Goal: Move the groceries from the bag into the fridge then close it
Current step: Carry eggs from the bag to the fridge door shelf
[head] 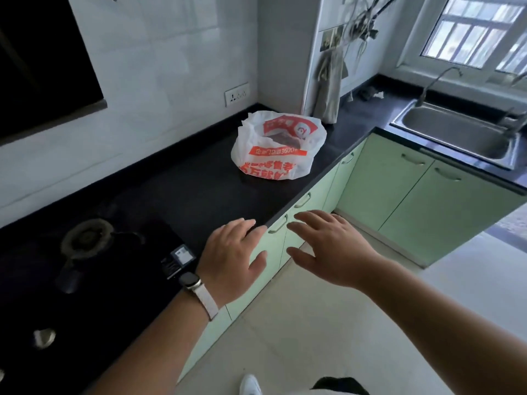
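On counter, head view:
bag (278, 146): white plastic, red-orange print, sitting on black countertop (182, 192) near inner corner, mouth open and slumped, something dark inside, can't identify.
bag position: well apart from both hands, beyond them along the counter, close to front edge.
left hand (232, 256): palm down, fingers spread and loose, gripping nothing; fingertips over counter's front edge, contact with it unclear.
left wrist: watch (189, 282) with pale strap.
right hand (328, 249): palm down, fingers splayed open, holding nothing; hovering in front of green cabinet doors (399, 192), off the counter.
hands relative: side by side, near each other, not touching.
gas hob (85, 238): set into counter at left, round burner visible, knob at lower left.
small dark box (178, 260): on hob surface just beside left wrist, label unreadable.
sink (456, 132): steel, set into counter run at right under window (479, 32), tap behind it.
wall socket (236, 94): on tiled wall behind bag.
cloth (328, 86): hanging on corner pillar behind bag, reaching counter level.
floor (328, 323): pale tiles, white shoe toe at bottom edge.
fridge: not visible.
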Demonstrator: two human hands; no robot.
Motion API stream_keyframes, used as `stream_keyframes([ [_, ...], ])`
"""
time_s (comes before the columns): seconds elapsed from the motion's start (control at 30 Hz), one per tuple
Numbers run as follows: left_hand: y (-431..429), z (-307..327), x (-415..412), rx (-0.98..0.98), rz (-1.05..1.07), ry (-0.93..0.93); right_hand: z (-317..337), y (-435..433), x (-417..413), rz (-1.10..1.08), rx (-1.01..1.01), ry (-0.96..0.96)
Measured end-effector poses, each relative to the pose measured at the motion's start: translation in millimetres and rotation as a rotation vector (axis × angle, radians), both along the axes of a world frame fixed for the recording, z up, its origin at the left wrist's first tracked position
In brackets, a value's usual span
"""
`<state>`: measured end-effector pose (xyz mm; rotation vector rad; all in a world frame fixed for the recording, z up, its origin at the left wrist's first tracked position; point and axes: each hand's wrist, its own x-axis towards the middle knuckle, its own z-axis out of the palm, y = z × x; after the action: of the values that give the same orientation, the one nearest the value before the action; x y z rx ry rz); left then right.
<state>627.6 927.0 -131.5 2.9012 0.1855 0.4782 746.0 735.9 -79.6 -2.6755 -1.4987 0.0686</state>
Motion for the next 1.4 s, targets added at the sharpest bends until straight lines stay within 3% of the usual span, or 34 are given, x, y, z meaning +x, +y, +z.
stream_keyframes([
  [0.4, 22, -8, 111, -0.023, -0.123, 0.016, -19, 13, 95, -0.139, 0.02, 0.032],
  [0.63, 30, -13, 192, -0.004, -0.029, 0.082, -45, 21, 203, -0.097, 0.008, 0.129],
  [0.93, 17, 2, 304, -0.002, 0.071, 0.123, -35, 13, 339, -0.013, 0.06, 0.173],
  [1.4, 51, -10, 399, -0.053, 0.12, 0.173, -55, 51, 439, 0.038, 0.007, 0.241],
])
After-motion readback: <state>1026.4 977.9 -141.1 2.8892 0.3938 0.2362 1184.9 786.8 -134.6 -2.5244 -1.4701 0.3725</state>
